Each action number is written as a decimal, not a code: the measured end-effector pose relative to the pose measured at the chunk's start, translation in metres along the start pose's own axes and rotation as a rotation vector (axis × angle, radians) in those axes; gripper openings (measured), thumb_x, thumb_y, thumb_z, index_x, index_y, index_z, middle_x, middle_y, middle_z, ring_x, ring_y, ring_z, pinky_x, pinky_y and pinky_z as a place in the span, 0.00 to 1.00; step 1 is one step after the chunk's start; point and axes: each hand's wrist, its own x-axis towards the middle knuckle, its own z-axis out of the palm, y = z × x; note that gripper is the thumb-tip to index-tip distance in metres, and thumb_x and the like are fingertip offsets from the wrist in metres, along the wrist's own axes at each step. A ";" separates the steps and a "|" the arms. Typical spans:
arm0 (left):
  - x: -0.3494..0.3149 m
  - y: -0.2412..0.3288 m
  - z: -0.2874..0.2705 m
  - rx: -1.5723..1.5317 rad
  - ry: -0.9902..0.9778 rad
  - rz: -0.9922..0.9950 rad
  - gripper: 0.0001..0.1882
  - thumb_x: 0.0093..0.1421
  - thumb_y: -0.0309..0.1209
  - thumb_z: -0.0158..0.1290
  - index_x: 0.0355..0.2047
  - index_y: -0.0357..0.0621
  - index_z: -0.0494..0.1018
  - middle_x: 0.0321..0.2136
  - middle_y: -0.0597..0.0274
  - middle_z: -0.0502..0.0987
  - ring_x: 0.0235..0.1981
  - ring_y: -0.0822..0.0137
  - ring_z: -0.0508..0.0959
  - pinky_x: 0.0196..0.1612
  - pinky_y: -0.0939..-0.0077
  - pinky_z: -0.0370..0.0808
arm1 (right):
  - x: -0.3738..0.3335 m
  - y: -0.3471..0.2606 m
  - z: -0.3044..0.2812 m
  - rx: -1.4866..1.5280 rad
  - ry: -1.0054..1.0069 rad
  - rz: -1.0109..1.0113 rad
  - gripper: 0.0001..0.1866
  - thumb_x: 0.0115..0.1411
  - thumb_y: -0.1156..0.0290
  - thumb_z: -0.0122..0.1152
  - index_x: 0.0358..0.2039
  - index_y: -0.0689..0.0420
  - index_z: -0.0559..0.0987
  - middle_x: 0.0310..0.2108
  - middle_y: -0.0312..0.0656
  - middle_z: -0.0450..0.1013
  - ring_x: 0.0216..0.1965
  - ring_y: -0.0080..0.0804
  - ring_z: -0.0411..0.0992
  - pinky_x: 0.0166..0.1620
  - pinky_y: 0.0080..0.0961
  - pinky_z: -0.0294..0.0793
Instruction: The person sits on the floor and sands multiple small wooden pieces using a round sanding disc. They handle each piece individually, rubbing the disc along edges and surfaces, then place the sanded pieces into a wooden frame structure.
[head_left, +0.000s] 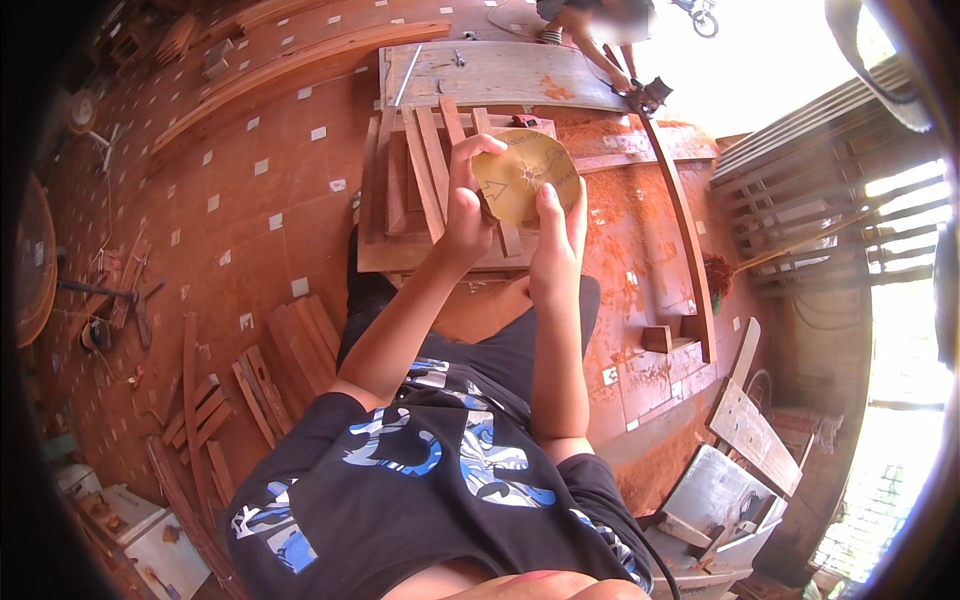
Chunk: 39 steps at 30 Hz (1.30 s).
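Both hands hold a round yellow sanding disc [522, 188] up in front of me, its printed backing facing me. The disc is slightly bent, with creases running out from its middle. My left hand [468, 205] grips the left edge, index finger curled over the top rim. On the right side, my right hand [556, 245] pinches the edge, thumb on the face and fingers behind. Beneath lies a wooden panel [376, 225] with several loose slats [425, 165] on it. A small red-and-black object [526, 121] sits at the panel's far edge.
A co-worker's hand [620, 82] works a dark tool [648, 96] at the far end of a long beam [682, 225]. A grey board [500, 72] lies beyond the panel. Wooden boards [300, 340] lie at left; a metal-topped stand [715, 490] is at lower right.
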 end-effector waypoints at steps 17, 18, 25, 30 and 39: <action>0.007 -0.015 -0.017 0.010 -0.012 -0.193 0.38 0.70 0.62 0.32 0.61 0.40 0.66 0.54 0.60 0.73 0.54 0.69 0.73 0.58 0.70 0.70 | -0.016 0.017 0.020 -0.456 -0.123 -0.270 0.24 0.70 0.74 0.48 0.64 0.67 0.60 0.58 0.53 0.66 0.60 0.40 0.65 0.65 0.34 0.61; 0.007 -0.015 -0.016 0.047 -0.013 -0.182 0.37 0.71 0.61 0.33 0.60 0.40 0.66 0.54 0.60 0.73 0.54 0.70 0.73 0.58 0.70 0.70 | -0.016 0.013 0.022 -0.362 -0.095 -0.218 0.23 0.70 0.74 0.49 0.63 0.67 0.61 0.57 0.52 0.67 0.59 0.39 0.66 0.64 0.33 0.62; 0.006 -0.006 -0.018 0.006 0.020 -0.222 0.30 0.74 0.54 0.40 0.58 0.39 0.69 0.52 0.61 0.76 0.52 0.72 0.74 0.56 0.72 0.71 | -0.009 0.007 0.015 -0.150 -0.023 -0.072 0.16 0.71 0.75 0.52 0.57 0.62 0.67 0.51 0.42 0.73 0.51 0.25 0.69 0.57 0.27 0.67; 0.010 0.026 -0.004 -0.625 0.064 -0.341 0.22 0.72 0.40 0.50 0.57 0.36 0.71 0.50 0.62 0.77 0.48 0.74 0.76 0.50 0.76 0.74 | -0.002 0.013 0.011 -0.180 0.061 -0.142 0.15 0.70 0.76 0.54 0.55 0.61 0.68 0.48 0.41 0.73 0.47 0.23 0.70 0.52 0.24 0.70; 0.014 0.033 0.008 -0.352 0.135 -0.462 0.17 0.71 0.34 0.52 0.55 0.38 0.73 0.46 0.64 0.79 0.47 0.75 0.77 0.51 0.75 0.73 | -0.003 0.006 0.006 -0.150 0.030 -0.123 0.18 0.67 0.76 0.56 0.56 0.62 0.67 0.49 0.44 0.74 0.50 0.27 0.72 0.54 0.26 0.71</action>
